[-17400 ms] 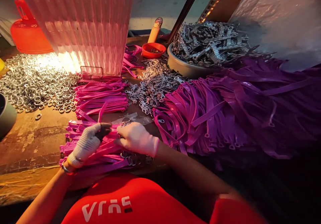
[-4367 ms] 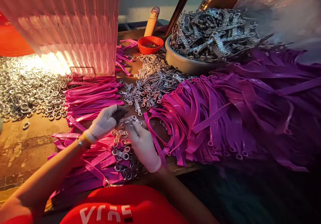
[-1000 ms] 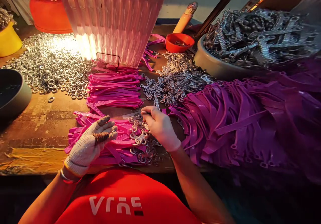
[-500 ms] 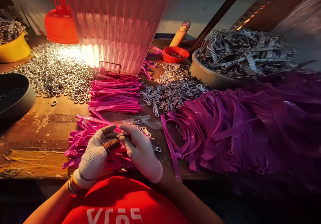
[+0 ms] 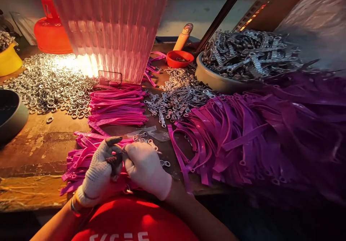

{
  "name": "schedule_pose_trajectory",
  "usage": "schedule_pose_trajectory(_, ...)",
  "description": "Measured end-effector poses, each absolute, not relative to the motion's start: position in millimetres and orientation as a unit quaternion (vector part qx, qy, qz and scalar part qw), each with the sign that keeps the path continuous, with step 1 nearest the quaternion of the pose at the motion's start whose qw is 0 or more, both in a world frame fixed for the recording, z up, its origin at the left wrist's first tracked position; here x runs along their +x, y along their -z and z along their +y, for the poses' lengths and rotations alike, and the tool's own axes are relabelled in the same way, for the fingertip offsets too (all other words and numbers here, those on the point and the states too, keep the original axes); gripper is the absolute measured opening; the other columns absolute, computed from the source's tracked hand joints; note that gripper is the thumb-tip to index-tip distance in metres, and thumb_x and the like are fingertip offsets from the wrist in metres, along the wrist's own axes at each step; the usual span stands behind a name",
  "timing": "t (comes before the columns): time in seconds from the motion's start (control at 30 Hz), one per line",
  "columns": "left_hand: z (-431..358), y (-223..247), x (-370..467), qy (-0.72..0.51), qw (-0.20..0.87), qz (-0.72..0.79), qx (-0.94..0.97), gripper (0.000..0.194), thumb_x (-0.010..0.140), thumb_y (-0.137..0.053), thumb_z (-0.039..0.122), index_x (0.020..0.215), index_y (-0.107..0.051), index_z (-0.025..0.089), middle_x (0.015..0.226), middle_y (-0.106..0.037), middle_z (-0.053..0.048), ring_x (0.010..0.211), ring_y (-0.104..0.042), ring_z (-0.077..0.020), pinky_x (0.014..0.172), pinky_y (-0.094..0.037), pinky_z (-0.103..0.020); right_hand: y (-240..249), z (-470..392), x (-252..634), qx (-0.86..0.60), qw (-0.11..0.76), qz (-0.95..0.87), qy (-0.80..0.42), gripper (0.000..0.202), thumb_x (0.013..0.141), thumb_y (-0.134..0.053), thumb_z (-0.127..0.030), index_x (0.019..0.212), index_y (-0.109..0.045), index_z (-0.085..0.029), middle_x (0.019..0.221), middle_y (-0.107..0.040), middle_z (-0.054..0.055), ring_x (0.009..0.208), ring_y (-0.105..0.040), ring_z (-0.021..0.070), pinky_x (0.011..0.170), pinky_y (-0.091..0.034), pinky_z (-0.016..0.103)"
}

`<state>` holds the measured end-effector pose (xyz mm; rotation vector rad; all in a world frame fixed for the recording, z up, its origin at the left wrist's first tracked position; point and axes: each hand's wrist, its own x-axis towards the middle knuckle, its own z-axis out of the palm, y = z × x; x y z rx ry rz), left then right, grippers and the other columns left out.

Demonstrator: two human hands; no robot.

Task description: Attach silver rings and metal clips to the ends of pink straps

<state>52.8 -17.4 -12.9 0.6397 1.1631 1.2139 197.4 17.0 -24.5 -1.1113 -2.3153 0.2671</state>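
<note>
My left hand [image 5: 100, 170], in a dotted knit glove with brown-wrapped fingertips, is closed in front of my body. Against its fingertips, my right hand [image 5: 147, 167] in a thin pale glove is closed too. Something small and dark is pinched between them, too hidden to name. Pink straps [image 5: 81, 158] lie beneath and left of my hands, with a second row of pink straps [image 5: 117, 107] beyond. A few metal clasps [image 5: 164, 163] rest just right of my right hand.
Metal rings [image 5: 51, 82] spread under a red lamp [image 5: 52, 34]. Purple straps [image 5: 232, 140] cover the right side, before a basin [image 5: 216, 77] of metal pieces. A ribbed sheet [image 5: 113, 28] stands at the back; a red bowl [image 5: 180, 59] is beyond the clasp pile [image 5: 178, 100].
The whole view has shifted, so the table things appear further left. My right hand's fingers have curled in from a more stretched pose, and the fingertips of both hands are closer together.
</note>
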Motion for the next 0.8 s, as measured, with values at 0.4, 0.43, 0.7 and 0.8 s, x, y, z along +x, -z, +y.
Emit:
schedule_pose_trajectory(0.4, 42, -5, 52, -0.414, 0.677, 0.494, 0.357, 0.036, 0.084, -0.074, 0.037, 0.114, -0.063, 0.019, 0.064, -0.052, 0.005, 0.043, -0.039, -0.005, 0.039, -0.03, -0.017, 25, 28, 215, -0.488, 0.349, -0.754, -0.269, 0.027, 0.099, -0.047, -0.027, 0.074, -0.055, -0.021, 0.062, -0.06, -0.002, 0.056, -0.052, 0.0123, 0.056, -0.032, 0.025)
schedule_pose_trajectory(0.43, 59, -3, 52, -0.383, 0.642, 0.495, 0.442, 0.029, 0.087, -0.07, 0.037, 0.108, -0.066, 0.017, 0.065, -0.054, 0.003, 0.046, -0.043, -0.0069, 0.043, -0.034, -0.019, 26, 29, 218, -0.499, 0.369, -0.736, -0.27, 0.028, 0.1, -0.046, -0.029, 0.075, -0.055, -0.022, 0.063, -0.061, -0.001, 0.057, -0.054, 0.013, 0.057, -0.034, 0.025)
schedule_pose_trajectory(0.7, 212, 34, 82, -0.103, 0.168, 0.542, 0.817, 0.016, 0.087, -0.059, 0.017, 0.093, -0.073, 0.016, 0.099, -0.07, -0.014, 0.096, -0.061, -0.0269, 0.085, -0.046, -0.037, 40, 29, 222, -0.452, 0.374, -0.767, -0.261, 0.025, 0.102, -0.044, -0.031, 0.089, -0.063, -0.021, 0.074, -0.07, 0.002, 0.066, -0.062, 0.0151, 0.065, -0.04, 0.027)
schedule_pose_trajectory(0.8, 231, 45, 97, -0.067, 0.159, 0.542, 0.822, 0.015, 0.08, -0.062, 0.011, 0.09, -0.073, 0.014, 0.097, -0.068, -0.016, 0.094, -0.061, -0.0303, 0.083, -0.046, -0.039, 41, 30, 221, -0.45, 0.356, -0.781, -0.245, 0.028, 0.103, -0.043, -0.033, 0.088, -0.064, -0.021, 0.074, -0.07, 0.002, 0.064, -0.06, 0.0155, 0.063, -0.037, 0.028)
